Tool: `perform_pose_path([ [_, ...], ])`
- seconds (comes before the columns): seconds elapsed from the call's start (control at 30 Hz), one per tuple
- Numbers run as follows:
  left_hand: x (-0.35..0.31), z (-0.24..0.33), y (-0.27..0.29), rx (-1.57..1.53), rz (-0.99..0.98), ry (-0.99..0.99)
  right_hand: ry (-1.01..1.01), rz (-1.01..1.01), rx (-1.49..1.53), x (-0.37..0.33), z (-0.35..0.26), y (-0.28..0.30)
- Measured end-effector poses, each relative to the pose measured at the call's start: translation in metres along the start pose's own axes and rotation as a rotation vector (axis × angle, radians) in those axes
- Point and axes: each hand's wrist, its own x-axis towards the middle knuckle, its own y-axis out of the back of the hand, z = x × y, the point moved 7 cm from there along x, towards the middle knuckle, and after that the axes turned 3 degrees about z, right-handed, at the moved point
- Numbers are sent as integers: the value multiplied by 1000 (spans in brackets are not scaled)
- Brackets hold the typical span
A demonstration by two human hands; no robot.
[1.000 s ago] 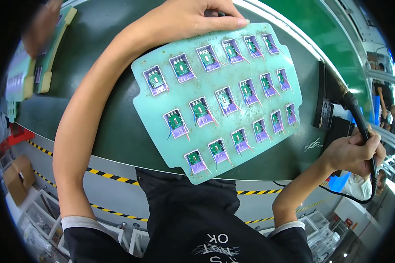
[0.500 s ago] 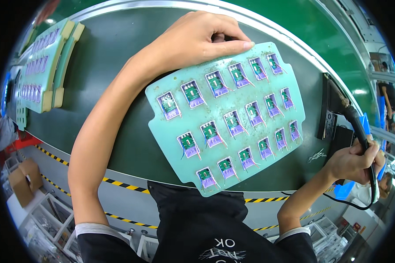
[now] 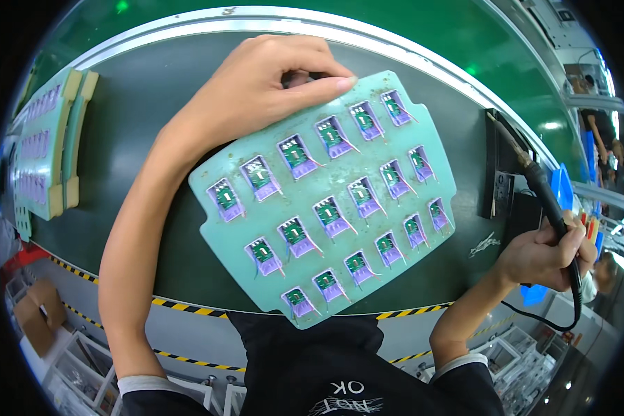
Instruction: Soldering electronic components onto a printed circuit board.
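A pale green panel lies tilted on the dark table, with rows of cut-outs. Small green circuit boards in purple housings sit in them, thin wires trailing out. My left hand pinches the panel's far edge between thumb and curled fingers. At the right, my right hand is closed around the dark handle of a soldering iron. The iron's metal tip points up and away, near a black slotted holder, apart from the panel. Its cable loops down below my hand.
Similar panels with purple parts lean together at the left. A black box, loose wire bits and a blue bin are at the right. A metal rail lines the far edge; striped tape shows below the near edge.
The whole view has shifted, so the panel and the leaning panels appear further left and lower. Both hands keep their hold, and the iron's tip now shows more clearly.
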Motion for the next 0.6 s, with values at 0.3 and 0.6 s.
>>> perform_pose_path([
  [0.3,9,-2,-13,-71,42,46,53,121,-34,-2,12,3],
  [0.6,17,4,-18,-85,26,38,37,120,55,3,20,10],
])
